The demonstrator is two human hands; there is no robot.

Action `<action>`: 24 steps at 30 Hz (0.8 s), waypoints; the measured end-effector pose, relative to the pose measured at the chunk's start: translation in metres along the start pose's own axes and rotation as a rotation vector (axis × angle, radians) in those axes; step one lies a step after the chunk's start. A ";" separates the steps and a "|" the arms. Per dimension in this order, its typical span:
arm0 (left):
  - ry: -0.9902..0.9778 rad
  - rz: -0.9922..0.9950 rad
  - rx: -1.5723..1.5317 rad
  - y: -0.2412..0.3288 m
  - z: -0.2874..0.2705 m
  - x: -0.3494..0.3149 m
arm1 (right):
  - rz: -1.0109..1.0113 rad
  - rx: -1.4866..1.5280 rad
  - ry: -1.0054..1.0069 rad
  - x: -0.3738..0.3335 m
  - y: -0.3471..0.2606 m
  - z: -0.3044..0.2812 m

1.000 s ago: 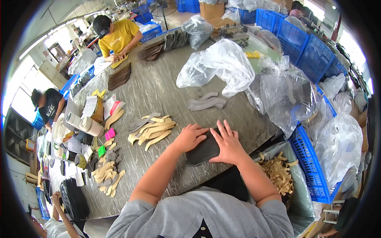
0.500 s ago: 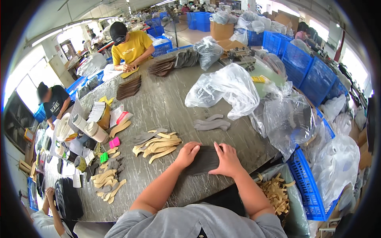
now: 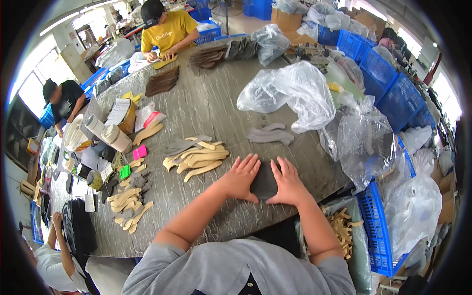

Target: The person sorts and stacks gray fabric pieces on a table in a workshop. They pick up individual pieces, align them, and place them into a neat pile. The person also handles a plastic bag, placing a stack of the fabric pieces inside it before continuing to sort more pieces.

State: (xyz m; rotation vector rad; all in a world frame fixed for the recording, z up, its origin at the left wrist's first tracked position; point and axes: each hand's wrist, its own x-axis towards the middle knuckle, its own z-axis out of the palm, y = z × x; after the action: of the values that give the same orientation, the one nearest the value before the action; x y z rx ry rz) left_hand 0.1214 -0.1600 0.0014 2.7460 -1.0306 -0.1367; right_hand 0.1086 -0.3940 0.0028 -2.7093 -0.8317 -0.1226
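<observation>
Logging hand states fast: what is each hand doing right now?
Left hand: open, fingers spread, palm pressing flat on the dark sheet.
Right hand: open, flat on the same sheet, gripping nothing.

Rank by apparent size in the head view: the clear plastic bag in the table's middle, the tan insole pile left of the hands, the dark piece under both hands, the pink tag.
1. Clear plastic bag.
2. Tan insole pile.
3. Dark piece, partly hidden by the left hand and right hand, so its rank against the pile is unsure.
4. Pink tag.

bright daylight, sharp, fisheye-warped edges
</observation>
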 end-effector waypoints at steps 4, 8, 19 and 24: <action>-0.020 -0.052 0.048 0.004 0.001 0.007 | 0.005 0.073 -0.037 0.008 0.006 0.002; -0.114 0.001 0.008 0.008 -0.016 0.006 | 0.047 0.115 -0.020 0.000 -0.003 -0.008; 0.010 0.021 0.020 0.012 -0.008 0.012 | 0.034 0.158 0.056 0.001 0.002 0.006; 0.052 0.050 0.048 0.010 -0.006 0.013 | 0.011 0.192 0.103 0.000 0.003 0.007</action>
State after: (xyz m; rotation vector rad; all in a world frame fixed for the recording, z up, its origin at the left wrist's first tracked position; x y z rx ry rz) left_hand 0.1258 -0.1750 0.0090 2.7485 -1.1010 -0.0328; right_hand 0.1103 -0.3944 -0.0043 -2.5048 -0.7577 -0.1698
